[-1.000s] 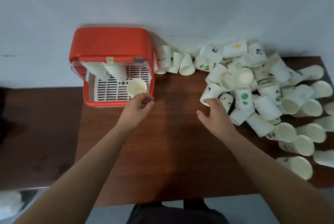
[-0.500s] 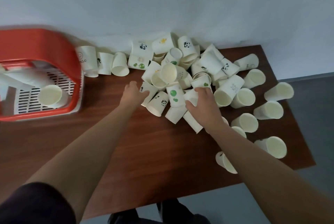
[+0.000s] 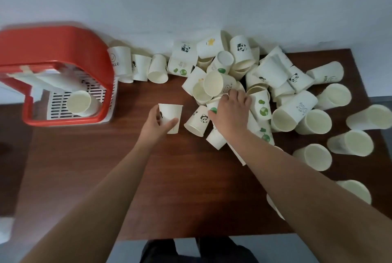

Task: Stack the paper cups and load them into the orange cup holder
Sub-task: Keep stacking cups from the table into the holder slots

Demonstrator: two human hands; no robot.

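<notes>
My left hand (image 3: 158, 123) grips a white paper cup (image 3: 171, 114) upright, thumb and fingers round its lower half, just left of the pile. My right hand (image 3: 230, 112) reaches into the heap of paper cups (image 3: 250, 84), its fingers curled over a cup with a green print (image 3: 213, 108); how firmly it holds I cannot tell. A panda-print cup (image 3: 198, 120) lies on its side between my hands. The orange cup holder (image 3: 63, 50) stands at the back left, with stacked cups lying inside, one open mouth (image 3: 79, 101) facing me.
The brown wooden table (image 3: 131, 178) runs from the holder to the right edge. Several loose cups (image 3: 314, 120) lie on their sides along the right side and near the front right edge. A pale wall rises behind the table. Three cups (image 3: 140, 67) stand beside the holder.
My left hand moved from the holder to the pile and lifted out a cup. My right hand went deeper into the heap. The view swung right, then back left.
</notes>
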